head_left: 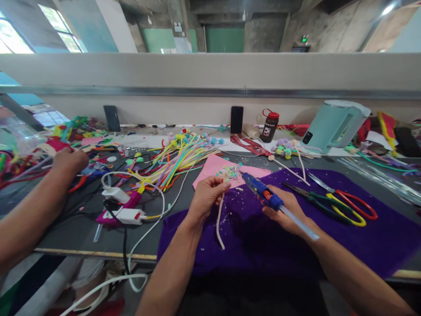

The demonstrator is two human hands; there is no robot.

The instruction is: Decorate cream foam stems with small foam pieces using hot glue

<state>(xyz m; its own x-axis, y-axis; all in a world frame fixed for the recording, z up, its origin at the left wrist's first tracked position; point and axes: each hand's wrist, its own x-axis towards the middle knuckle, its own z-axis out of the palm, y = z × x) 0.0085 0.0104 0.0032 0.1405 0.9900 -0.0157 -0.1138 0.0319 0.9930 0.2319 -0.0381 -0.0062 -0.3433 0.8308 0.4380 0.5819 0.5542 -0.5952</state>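
Observation:
My left hand [205, 197] pinches a cream pipe cleaner [219, 228], whose stem hangs down over the purple cloth [246, 250]. A small pale piece shows at my left fingertips, too small to make out. My right hand [289, 206] is wrapped round a blue glue gun [261, 186], its nozzle pointing up and left, a little apart from the left fingertips. A clear glue stick [299, 223] juts from the gun's back. Just behind my hands, small pastel bits [230, 171] lie on a pink sheet [205, 169].
Pliers [322, 202] and red-and-yellow scissors [357, 206] lie on the cloth at right. Left are a power strip [131, 202] with cables and bundled coloured pipe cleaners [177, 166]. A bottle [270, 127] and kettle [338, 125] stand behind. Another person's hand [70, 160] reaches in at far left.

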